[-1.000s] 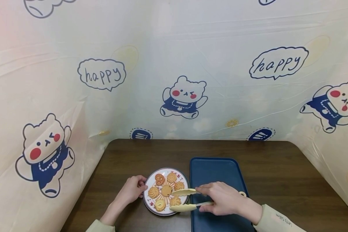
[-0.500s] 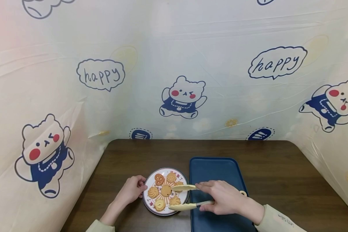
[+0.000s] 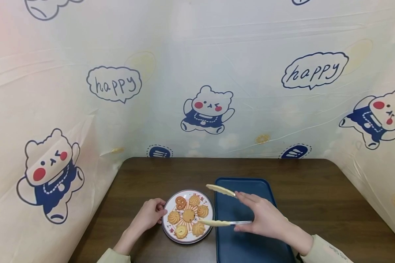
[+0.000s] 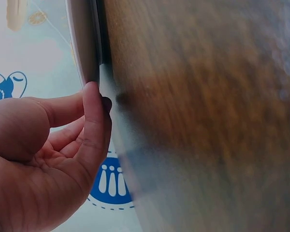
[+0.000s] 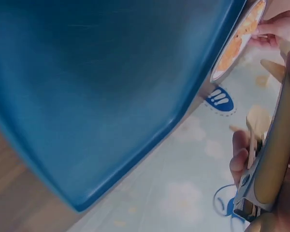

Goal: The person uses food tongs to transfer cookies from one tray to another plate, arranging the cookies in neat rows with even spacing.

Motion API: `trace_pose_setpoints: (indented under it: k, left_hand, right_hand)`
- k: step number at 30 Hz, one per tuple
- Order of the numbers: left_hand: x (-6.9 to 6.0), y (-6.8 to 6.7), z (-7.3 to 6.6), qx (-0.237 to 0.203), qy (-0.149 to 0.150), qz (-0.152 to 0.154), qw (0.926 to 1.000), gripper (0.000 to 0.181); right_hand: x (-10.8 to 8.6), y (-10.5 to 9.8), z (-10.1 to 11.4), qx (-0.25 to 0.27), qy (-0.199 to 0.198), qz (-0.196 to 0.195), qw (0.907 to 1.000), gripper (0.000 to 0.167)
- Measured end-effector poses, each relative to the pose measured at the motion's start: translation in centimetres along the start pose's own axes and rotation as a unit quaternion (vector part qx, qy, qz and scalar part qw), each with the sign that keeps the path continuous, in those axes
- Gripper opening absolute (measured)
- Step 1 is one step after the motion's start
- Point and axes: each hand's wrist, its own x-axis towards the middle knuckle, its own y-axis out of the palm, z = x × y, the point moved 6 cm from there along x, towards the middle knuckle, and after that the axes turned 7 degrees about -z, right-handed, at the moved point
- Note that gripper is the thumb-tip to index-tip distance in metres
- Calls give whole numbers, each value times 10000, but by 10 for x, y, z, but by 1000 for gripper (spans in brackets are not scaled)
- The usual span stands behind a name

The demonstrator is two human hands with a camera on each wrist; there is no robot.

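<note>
My left hand (image 3: 152, 212) pinches the left rim of a round white plate (image 3: 201, 237) with red printing; in the left wrist view, thumb and finger meet at the plate edge (image 4: 82, 46). Several golden cookies lie on the plate, among them a pretzel-shaped cookie (image 3: 181, 203), a swirled cookie (image 3: 194, 201) and a plain round cookie (image 3: 188, 216). My right hand (image 3: 266, 217) holds tongs (image 3: 215, 223) with cream tips, their arms spread wide and nothing between them. The lower tip reaches over the plate's right side; the other is beyond its upper right.
A dark blue rectangular tray (image 3: 243, 188) lies just right of the plate, under the right hand and tongs. Both sit on a dark brown wooden table (image 3: 316, 193). A printed cloth (image 3: 260, 120) hangs behind and along the sides.
My right hand has moved right with the tongs, and their arms have spread wider, the upper one swinging away from the plate. The left hand and the cookies stay where they were.
</note>
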Motion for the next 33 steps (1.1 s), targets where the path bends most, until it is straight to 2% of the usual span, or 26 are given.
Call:
trace_pose_setpoints:
  k: [6, 13, 18, 22, 27, 33]
  left_hand:
    - [0, 0, 0, 16, -3, 16, 10000, 20]
    - [0, 0, 0, 4, 10, 10, 10000, 21]
    - [1, 0, 0, -12, 30, 7, 10000, 20]
    - [1, 0, 1, 4, -4, 19, 10000, 20]
    - [1, 0, 1, -6, -71, 52, 10000, 21]
    - [1, 0, 0, -40, 28, 43, 10000, 20]
  right_hand:
    - [-10, -13, -27, 274, 681, -577, 9956, 106]
    - [-21, -25, -56, 447, 1305, -869, 9866, 106]
    - [-32, -36, -75, 479, 1817, -1101, 9760, 105]
    - [-45, -43, -94, 385, 2403, -1106, 9636, 111]
    - [-65, -48, -119, 534, 3179, -1008, 9412, 115]
    - [-88, -49, -138, 686, 3686, -1009, 9216, 112]
